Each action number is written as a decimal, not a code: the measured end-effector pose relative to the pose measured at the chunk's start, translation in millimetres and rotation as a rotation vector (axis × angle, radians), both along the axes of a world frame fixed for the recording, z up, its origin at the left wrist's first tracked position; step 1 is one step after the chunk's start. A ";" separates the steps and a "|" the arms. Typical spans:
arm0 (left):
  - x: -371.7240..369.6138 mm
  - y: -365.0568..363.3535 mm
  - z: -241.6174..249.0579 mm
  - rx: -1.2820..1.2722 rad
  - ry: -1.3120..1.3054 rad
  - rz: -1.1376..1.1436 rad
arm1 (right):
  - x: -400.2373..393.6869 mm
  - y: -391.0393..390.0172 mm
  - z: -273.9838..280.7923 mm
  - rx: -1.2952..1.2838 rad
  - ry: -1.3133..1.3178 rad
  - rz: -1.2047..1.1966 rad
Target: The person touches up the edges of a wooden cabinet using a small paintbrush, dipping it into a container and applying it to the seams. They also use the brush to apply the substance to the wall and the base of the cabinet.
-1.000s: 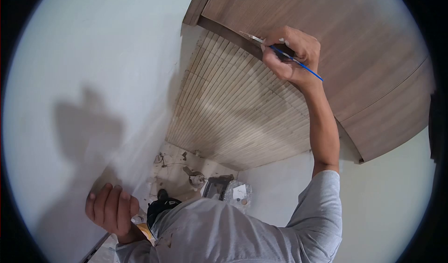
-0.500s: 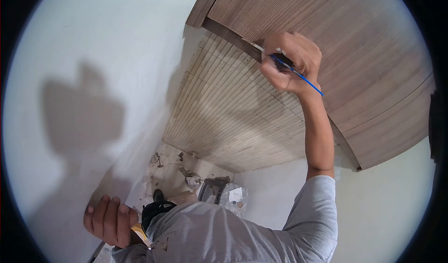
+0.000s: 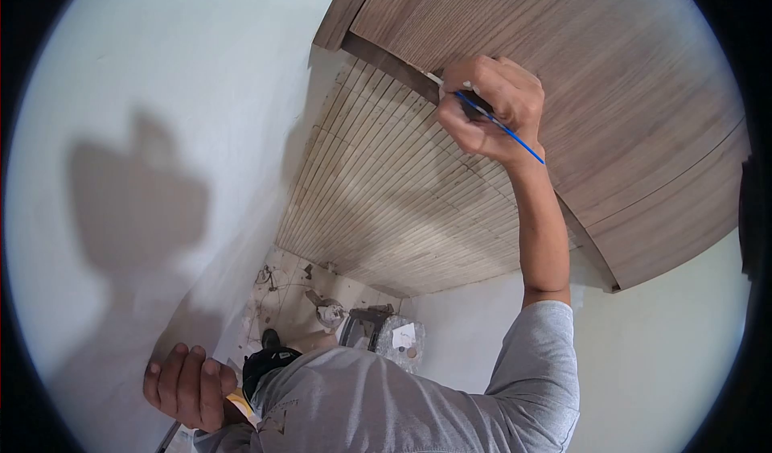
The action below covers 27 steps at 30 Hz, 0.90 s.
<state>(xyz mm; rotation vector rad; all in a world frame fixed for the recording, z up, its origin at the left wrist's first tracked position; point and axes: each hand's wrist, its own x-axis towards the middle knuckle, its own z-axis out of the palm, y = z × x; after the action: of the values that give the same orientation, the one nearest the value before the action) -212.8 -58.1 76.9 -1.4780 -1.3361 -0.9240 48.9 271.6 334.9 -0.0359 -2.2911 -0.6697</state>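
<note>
My right hand (image 3: 497, 103) is closed around a thin tool with a blue handle (image 3: 519, 142). Its pale tip points up and left, at the lower edge of a wood-grain cabinet panel (image 3: 627, 75). Something dark shows inside the curl of the fingers, too covered to name. White specks sit on the knuckles. Down at the lower left, my left hand (image 3: 190, 387) has its fingers curled in beside the white wall (image 3: 88, 308); whatever it holds, if anything, is hidden.
Below the cabinet is a ribbed, cream-coloured surface (image 3: 402, 187). Tools and cords lie on the stained floor (image 3: 297, 316), near a plastic-wrapped item (image 3: 402, 344) with a white label. The wall stands close on my left, with shadows across it.
The right hand and its blue-handled tool have shifted slightly left in the view, as has the cabinet edge. The left hand keeps its curled pose by the wall.
</note>
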 end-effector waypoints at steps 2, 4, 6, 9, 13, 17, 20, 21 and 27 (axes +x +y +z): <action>0.0 0.0 -0.4 -0.001 -0.005 0.004 | 0.1 -1.0 0.4 0.035 -0.007 -0.031; 0.5 -0.3 -0.5 -0.009 -0.019 0.020 | -1.7 -0.9 0.3 0.045 -0.006 -0.050; 1.2 1.7 -2.5 0.005 -0.027 0.014 | -2.7 -2.0 -1.5 0.031 0.008 -0.053; 2.3 0.4 0.3 -0.011 -0.043 -0.001 | -4.3 -4.7 -3.0 0.016 0.032 -0.059; -0.5 2.8 0.1 0.011 -0.037 -0.035 | -2.1 -5.3 -0.8 -0.034 -0.002 -0.038; 3.6 -0.8 2.7 -0.003 -0.060 -0.038 | -0.1 -6.2 -1.1 -0.087 0.002 -0.003; 5.2 0.1 1.1 0.020 -0.073 -0.051 | -2.8 -6.3 -11.9 -0.120 0.078 0.023; 4.0 2.0 0.4 0.034 -0.062 -0.056 | -4.4 -5.1 -18.6 -0.131 0.119 0.039; 1.3 2.8 0.5 0.045 -0.045 -0.065 | -27.9 -5.8 -73.7 0.017 0.074 0.112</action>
<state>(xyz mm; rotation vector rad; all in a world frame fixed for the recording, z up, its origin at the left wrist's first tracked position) -211.6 -55.3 77.4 -1.4810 -1.2985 -1.0281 21.0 265.7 261.3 0.0736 -2.1991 -0.6196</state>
